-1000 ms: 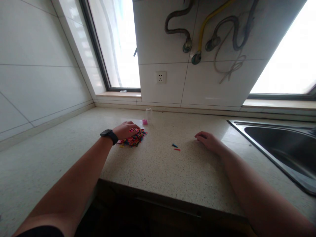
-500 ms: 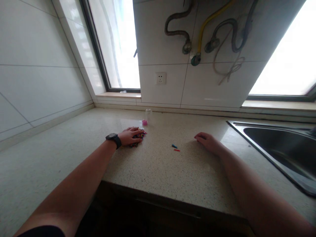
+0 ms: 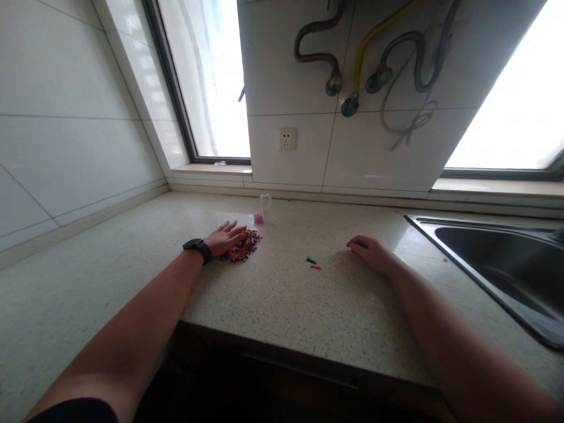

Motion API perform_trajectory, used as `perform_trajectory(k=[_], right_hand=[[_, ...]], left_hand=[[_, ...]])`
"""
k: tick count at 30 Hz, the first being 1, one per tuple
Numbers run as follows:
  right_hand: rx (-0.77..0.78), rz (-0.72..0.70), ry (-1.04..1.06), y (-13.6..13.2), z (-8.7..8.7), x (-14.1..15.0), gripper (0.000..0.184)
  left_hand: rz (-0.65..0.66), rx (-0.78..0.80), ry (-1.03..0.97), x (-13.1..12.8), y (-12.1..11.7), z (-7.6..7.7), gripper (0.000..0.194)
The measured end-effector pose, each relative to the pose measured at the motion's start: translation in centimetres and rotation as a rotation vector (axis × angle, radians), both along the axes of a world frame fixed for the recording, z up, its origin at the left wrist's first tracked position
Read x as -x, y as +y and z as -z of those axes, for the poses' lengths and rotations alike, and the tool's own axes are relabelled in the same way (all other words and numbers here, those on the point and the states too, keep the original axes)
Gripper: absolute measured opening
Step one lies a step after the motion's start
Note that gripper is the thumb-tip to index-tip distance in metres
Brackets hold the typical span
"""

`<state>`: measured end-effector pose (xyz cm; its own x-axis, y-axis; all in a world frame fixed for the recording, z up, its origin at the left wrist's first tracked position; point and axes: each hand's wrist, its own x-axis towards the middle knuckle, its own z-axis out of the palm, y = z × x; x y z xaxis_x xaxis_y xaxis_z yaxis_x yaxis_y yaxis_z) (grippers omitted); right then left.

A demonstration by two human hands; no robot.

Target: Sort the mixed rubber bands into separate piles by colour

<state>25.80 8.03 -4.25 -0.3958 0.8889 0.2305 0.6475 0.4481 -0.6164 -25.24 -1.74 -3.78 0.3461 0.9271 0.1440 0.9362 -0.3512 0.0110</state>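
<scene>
left hand spread over the colourful small pieces.

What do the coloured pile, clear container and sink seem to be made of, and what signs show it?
Coloured pile: small pieces, perhaps plastic, from their bright colours; too small to judge the finish.
Clear container: smooth-looking plastic or glass, since it is see-through; the look doesn't settle which.
Sink: probably stainless steel, satin-like, from its grey metallic sheen.
</scene>
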Motion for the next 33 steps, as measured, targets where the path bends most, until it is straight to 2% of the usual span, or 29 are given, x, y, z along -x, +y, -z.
perform_trajectory(k=[3,7,9,13,15,18,21,23,26,29,33], right_hand=[[-0.009,0.002,-0.013,0.1,0.1,-0.1,0.024],[-0.012,-0.004,-0.016,0.0,0.0,-0.1,0.024],[-0.009,-0.009,-0.021,-0.1,-0.1,-0.1,0.025],[-0.005,-0.001,-0.028,-0.1,-0.1,-0.1,0.025],[-0.013,-0.003,-0.027,-0.1,-0.1,0.0,0.024],[-0.017,-0.01,-0.029,-0.2,-0.1,0.0,0.023],[-0.01,-0.011,-0.039,-0.4,-0.2,0.1,0.022],[-0.01,-0.007,-0.047,-0.5,-0.3,0.2,0.022],[-0.004,-0.013,-0.053,-0.8,-0.5,0.2,0.022],[-0.001,-0.019,-0.07,-1.0,-0.7,0.3,0.023],[-0.016,-0.027,-0.089,-1.4,-0.9,0.6,0.023]], left_hand=[[0.118,0.021,0.016,0.3,0.4,0.6,0.049],[0.207,0.026,-0.007,-0.6,0.3,0.1,0.048],[0.142,0.053,-0.028,-1.0,0.0,-0.3,0.051],[-0.109,0.1,-0.101,-1.4,-0.7,-1.2,0.065],[-0.134,0.072,-0.104,-2.1,-1.0,-1.9,0.068],[-0.066,-0.031,-0.098,-5.0,-1.6,-3.2,0.067],[0.079,-0.07,-0.107,-10.2,-2.6,-4.2,0.063],[0.182,-0.048,-0.11,-14.0,-3.6,-4.1,0.061],[0.322,0.03,-0.124,-18.4,-4.8,-3.1,0.06],[0.392,0.111,-0.134,-20.2,-5.3,-2.0,0.064],[0.405,0.118,-0.151,-20.1,-5.1,-1.5,0.065]])
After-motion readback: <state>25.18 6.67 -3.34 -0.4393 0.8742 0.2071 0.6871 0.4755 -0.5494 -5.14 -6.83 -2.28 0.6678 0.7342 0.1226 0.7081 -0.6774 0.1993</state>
